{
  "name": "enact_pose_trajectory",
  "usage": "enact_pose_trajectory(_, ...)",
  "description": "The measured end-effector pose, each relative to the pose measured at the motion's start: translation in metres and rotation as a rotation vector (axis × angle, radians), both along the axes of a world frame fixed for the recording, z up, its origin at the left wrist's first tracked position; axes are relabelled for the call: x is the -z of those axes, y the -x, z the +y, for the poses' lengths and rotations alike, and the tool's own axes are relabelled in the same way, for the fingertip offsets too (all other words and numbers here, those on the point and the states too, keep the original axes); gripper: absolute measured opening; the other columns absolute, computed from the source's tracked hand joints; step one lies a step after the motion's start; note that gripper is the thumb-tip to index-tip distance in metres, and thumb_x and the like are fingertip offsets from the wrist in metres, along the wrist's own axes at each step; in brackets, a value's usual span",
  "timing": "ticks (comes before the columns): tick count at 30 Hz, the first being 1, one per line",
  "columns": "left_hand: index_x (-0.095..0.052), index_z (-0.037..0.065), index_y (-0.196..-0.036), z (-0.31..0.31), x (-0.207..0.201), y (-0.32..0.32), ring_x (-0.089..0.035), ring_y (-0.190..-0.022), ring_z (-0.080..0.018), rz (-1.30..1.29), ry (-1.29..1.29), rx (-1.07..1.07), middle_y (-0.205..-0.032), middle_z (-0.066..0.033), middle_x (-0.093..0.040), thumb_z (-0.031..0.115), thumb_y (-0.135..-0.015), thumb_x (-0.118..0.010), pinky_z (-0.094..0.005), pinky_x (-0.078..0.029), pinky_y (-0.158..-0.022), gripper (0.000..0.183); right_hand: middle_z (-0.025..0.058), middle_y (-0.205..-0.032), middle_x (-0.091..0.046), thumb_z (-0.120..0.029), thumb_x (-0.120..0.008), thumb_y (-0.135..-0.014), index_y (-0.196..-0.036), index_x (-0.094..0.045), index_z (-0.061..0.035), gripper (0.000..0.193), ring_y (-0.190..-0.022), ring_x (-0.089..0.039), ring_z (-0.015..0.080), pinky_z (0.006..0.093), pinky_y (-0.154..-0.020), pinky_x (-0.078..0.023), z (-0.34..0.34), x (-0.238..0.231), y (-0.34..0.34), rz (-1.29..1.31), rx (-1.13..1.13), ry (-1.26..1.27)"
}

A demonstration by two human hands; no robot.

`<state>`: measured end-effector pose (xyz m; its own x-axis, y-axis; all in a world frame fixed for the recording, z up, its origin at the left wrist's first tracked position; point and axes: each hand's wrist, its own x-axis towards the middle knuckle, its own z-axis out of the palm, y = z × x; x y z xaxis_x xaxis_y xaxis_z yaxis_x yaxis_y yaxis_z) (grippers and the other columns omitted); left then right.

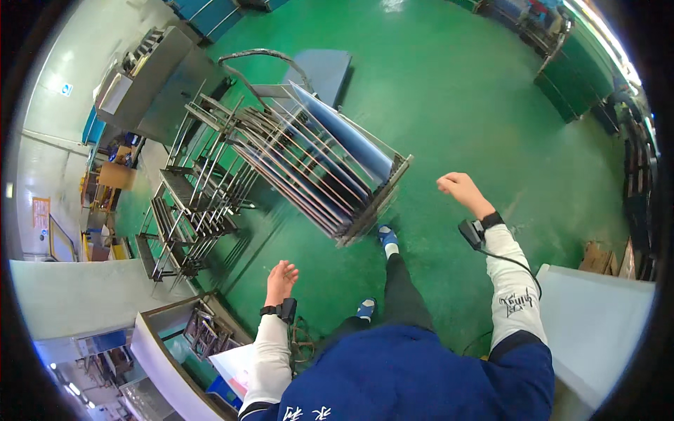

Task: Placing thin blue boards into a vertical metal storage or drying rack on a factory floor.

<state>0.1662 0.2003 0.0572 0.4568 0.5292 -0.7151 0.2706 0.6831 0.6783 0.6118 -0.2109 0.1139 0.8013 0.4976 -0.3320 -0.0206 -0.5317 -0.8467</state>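
the glossy green floor [435, 105] bears 1 slotted, grey metal rack [380, 202] ahead of the person, apart from both hands. 1 flat white slab [597, 319] at right is cut off. thin blue-grey sheets [351, 142] in the rack overlap, uncountable. the left hand [281, 279] is empty, its fingers loosely parted; the right hand [465, 193] curls, fingertips hidden: clenched or not, i cannot tell. 2 blue shoes [387, 236] show.

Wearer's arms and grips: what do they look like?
Left grip and right grip: ungloved. White sleeves, black wrist straps, dark boxy modules. Black cable runs from the right module up the forearm; black script marks the right sleeve.
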Motion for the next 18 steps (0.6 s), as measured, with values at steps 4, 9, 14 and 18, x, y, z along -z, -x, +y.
enact_pose_trajectory(4,-0.055,0.003,-0.123,-0.006,-0.005,-0.063,-0.063,-0.095,-0.0243,0.076,0.001,-0.041,-0.113,-0.0105,-0.061,0.037,-0.098,-0.06,-0.0371,-0.051,-0.081,0.042,0.0092,-0.087,-0.073,-0.031,-0.063,-0.09,-0.099,-0.07,0.0038,0.037,-0.081,-0.066,0.0157,0.0299,-0.075,-0.052,0.057,0.03,-0.066,0.078,-0.07,-0.007)
enact_pose_trajectory(9,-0.054,0.004,-0.128,0.012,0.028,-0.102,-0.058,-0.107,-0.0269,0.043,0.043,-0.115,-0.119,-0.0099,-0.059,0.042,-0.099,-0.058,-0.0428,-0.046,-0.093,0.049,0.011,-0.104,-0.071,-0.034,-0.063,-0.092,-0.11,-0.069,0.0026,0.041,-0.096,-0.065,0.0173,0.0316,-0.083,-0.05,0.125,0.069,-0.115,0.179,-0.103,-0.009)
enact_pose_trajectory(14,-0.047,0.002,-0.141,0.023,0.067,-0.143,-0.054,-0.12,-0.0259,-0.19,0.127,-0.019,-0.136,-0.0104,-0.055,0.038,-0.102,-0.051,-0.0411,-0.043,-0.103,0.053,0.0146,-0.122,-0.065,-0.035,-0.062,-0.094,-0.125,-0.06,0.0052,0.051,-0.113,-0.059,0.0227,0.0353,-0.096,-0.046,0.17,0.1,-0.138,0.264,-0.178,-0.03)
enact_pose_trajectory(18,-0.05,-0.002,-0.137,0.034,0.095,-0.15,-0.059,-0.117,-0.023,-0.302,0.186,-0.084,-0.133,-0.0119,-0.059,0.031,-0.101,-0.053,-0.0346,-0.049,-0.099,0.048,0.0162,-0.129,-0.061,-0.038,-0.062,-0.095,-0.133,-0.051,0.0085,0.061,-0.118,-0.057,0.026,0.0369,-0.103,-0.042,0.2,0.129,-0.145,0.271,-0.206,-0.001)
